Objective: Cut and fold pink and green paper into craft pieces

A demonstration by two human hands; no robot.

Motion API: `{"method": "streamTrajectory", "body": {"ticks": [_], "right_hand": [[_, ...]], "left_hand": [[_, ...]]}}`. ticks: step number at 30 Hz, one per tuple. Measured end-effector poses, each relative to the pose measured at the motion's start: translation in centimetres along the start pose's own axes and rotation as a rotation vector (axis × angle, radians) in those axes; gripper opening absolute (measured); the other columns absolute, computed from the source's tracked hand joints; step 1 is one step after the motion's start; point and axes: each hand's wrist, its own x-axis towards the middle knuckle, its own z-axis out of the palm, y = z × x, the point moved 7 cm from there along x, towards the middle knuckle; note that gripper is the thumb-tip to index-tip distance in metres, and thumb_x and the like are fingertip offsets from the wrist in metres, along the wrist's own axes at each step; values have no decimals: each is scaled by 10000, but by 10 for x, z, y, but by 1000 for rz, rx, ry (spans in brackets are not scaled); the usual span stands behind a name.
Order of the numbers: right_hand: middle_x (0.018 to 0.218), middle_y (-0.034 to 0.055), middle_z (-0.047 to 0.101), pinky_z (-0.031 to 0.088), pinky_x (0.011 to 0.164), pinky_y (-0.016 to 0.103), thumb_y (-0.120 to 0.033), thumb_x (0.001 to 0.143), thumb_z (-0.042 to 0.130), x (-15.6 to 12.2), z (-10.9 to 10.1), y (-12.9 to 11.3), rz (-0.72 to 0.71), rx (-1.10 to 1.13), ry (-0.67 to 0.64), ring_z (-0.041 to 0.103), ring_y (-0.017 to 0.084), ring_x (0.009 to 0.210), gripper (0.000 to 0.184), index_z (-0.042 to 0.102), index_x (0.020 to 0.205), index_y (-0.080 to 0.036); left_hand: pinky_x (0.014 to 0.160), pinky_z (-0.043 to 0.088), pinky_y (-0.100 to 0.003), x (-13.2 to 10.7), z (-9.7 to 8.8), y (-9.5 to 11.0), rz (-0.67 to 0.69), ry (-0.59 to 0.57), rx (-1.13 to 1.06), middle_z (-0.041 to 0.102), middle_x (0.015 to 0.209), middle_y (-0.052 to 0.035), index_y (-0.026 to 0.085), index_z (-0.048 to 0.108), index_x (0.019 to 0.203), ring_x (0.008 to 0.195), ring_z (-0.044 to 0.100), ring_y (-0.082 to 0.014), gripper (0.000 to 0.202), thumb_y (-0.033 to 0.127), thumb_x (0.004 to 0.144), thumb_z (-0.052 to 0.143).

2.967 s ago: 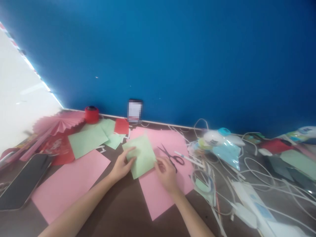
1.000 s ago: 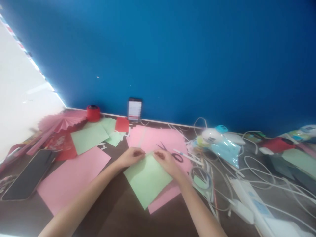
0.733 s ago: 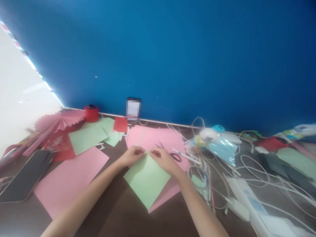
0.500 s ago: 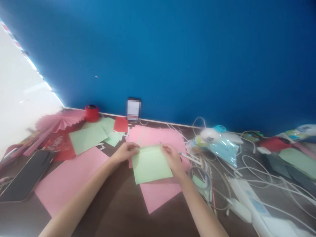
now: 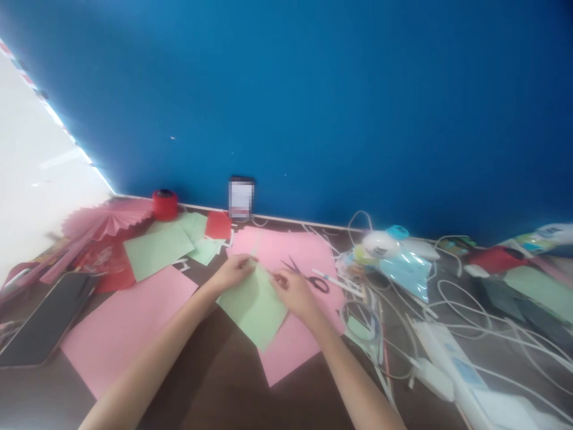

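A sheet of light green paper (image 5: 254,304) is turned so one corner points toward me, over pink paper (image 5: 286,343). My left hand (image 5: 236,272) pinches its far corner, and my right hand (image 5: 293,289) pinches its edge on the right. The fingers of both hands are close together. Just beyond my right hand, black-handled scissors (image 5: 319,283) lie with blades apart on a pink stack (image 5: 290,245). A white pen-like stick (image 5: 335,282) rests beside them.
At left are a phone (image 5: 45,319), a pink sheet (image 5: 129,328), green sheets (image 5: 159,248), a pleated pink paper fan (image 5: 111,218) and a red roll (image 5: 165,205). To the right lie tangled white cables (image 5: 474,325), a power strip (image 5: 452,364) and a tissue pack (image 5: 407,275).
The green paper has turned from lying roughly square to cornerwise and shifted left. My right hand has moved left, closer to my left hand, uncovering the scissors.
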Motion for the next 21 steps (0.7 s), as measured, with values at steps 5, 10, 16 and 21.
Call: {"method": "streamTrajectory", "body": {"ticks": [5, 10, 16, 21], "right_hand": [[667, 33, 655, 481, 614, 282, -211, 705, 543, -4, 20, 6, 84, 219, -72, 604, 167, 643, 95, 620, 669, -167], [762, 28, 645, 470, 623, 264, -240, 715, 557, 1, 15, 0, 62, 225, 15, 582, 142, 669, 161, 621, 845, -170], [750, 36, 635, 474, 664, 286, -288, 723, 562, 18, 15, 1, 42, 296, 46, 584, 149, 689, 154, 621, 791, -163], [779, 39, 655, 482, 749, 311, -316, 707, 582, 19, 19, 12, 85, 403, 45, 613, 169, 759, 153, 613, 739, -170]], "left_hand": [[718, 477, -292, 2, -7, -2, -94, 141, -31, 662, 829, -89, 101, 623, 860, 781, 619, -192, 212, 248, 709, 596], [719, 476, -292, 1, 8, 0, -58, -45, 44, 672, 833, -78, 109, 598, 1004, 797, 622, -186, 286, 180, 737, 524], [719, 477, -294, 0, 14, 7, -10, -85, 94, 676, 899, -99, 101, 574, 1056, 827, 628, -200, 339, 190, 736, 508], [697, 474, -277, -1, 15, 17, 59, -120, 145, 690, 846, -72, 129, 664, 822, 762, 633, -185, 214, 240, 751, 495]]}}
